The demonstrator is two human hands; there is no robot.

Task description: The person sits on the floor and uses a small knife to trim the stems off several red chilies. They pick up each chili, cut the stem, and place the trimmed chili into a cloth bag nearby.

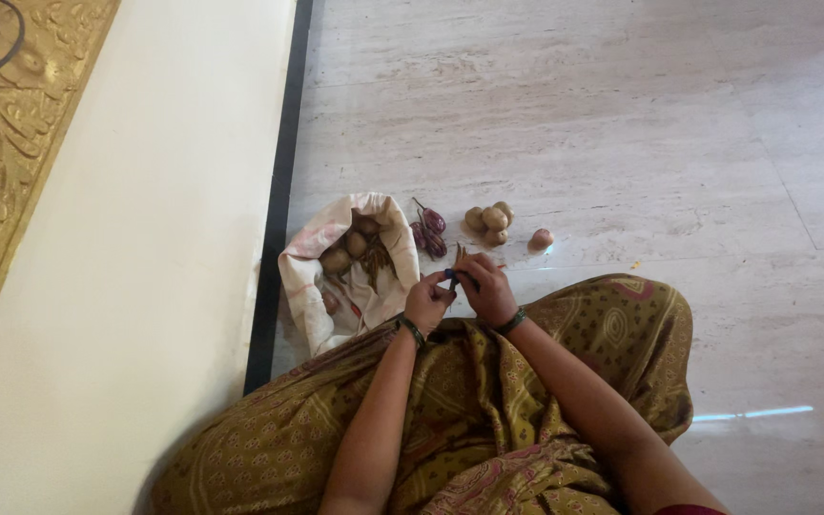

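Note:
I sit on the floor in an olive patterned garment [488, 410]. My left hand [425, 301] and my right hand [486, 289] meet just above my knee, fingers pinched together on a small dark item [451, 276] with thin brown stems poking up; its kind is too small to tell. Both wrists wear dark bangles. Left of my hands lies an open cloth bag [309, 286] holding potatoes [345, 253] and some brownish pods.
On the pale stone floor beyond my hands lie dark purple vegetables [429, 232], a small heap of potatoes [489, 221] and one separate potato [541, 238]. A cream wall with a black skirting strip [277, 205] runs along the left, and gold carved trim [11, 143] beyond.

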